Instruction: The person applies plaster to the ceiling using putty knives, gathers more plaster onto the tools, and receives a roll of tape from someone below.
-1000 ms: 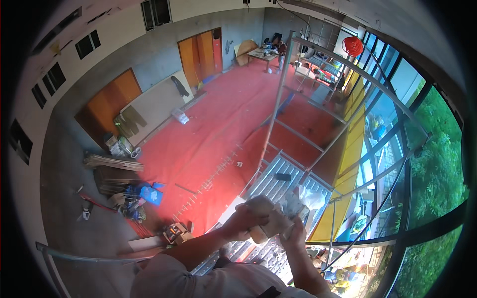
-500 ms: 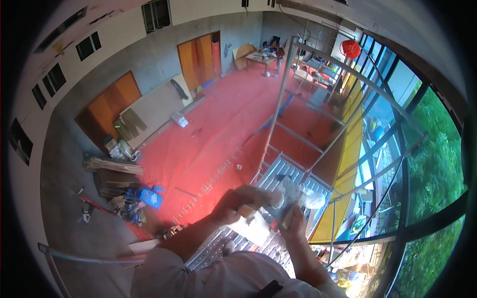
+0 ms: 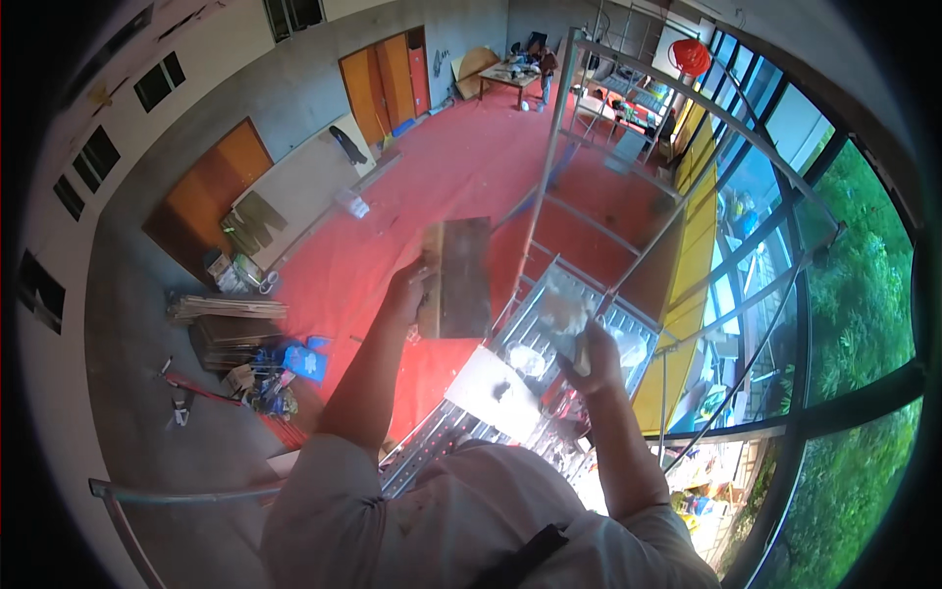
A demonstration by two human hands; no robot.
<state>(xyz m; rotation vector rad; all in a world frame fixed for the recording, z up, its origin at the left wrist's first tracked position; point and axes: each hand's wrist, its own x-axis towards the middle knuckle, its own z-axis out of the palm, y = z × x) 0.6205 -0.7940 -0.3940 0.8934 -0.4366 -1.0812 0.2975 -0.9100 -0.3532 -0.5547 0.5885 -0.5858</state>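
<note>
Out in front, my left hand (image 3: 409, 288) is closed on the left edge of a flat rectangular board (image 3: 465, 283). Its face is dark brown, with a lighter wooden strip along the gripped side. To the right, my right hand (image 3: 597, 367) is closed round a tool that looks like a putty knife, its handle mostly hidden. A pale, blurred lump (image 3: 566, 312) shows at the tool's far end. Board and tool are apart. Beneath my hands lies a perforated metal scaffold platform (image 3: 417, 469) with a white sheet (image 3: 494, 393) on it.
Scaffold tubes (image 3: 549, 167) rise ahead, with a red bucket (image 3: 690, 57) hung high up. Windows (image 3: 775, 187) run along the right. A red-covered floor (image 3: 432, 187) lies below. Stacked boards (image 3: 231, 329) lean at left; a person (image 3: 547, 77) stands by a far table (image 3: 509, 76).
My hands have moved apart: the left went forward and left, tilting the board up. The right moved slightly forward and right with its tool, which has come away from the board.
</note>
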